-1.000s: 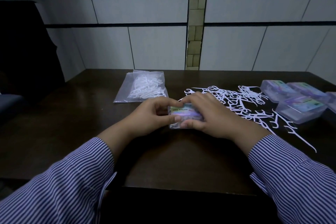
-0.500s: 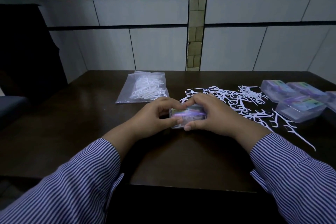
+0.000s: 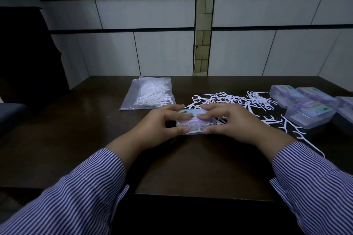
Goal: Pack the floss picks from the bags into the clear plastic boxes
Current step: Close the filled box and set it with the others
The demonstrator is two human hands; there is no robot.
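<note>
Clear plastic box [image 3: 193,123] of white floss picks, pinched between fingers [image 3: 207,115] of both hands; lid could pop under uneven pressure, spilling picks.

Single head-worn view, wide-angle, looking forward and down from the near edge of a dark table [image 3: 57,139]. Close over both sleeves [image 3: 80,192] at the bottom corners. Tiled wall [image 3: 164,51] across the far side, straight lines bowed by the lens. No second view to overlap.
</note>
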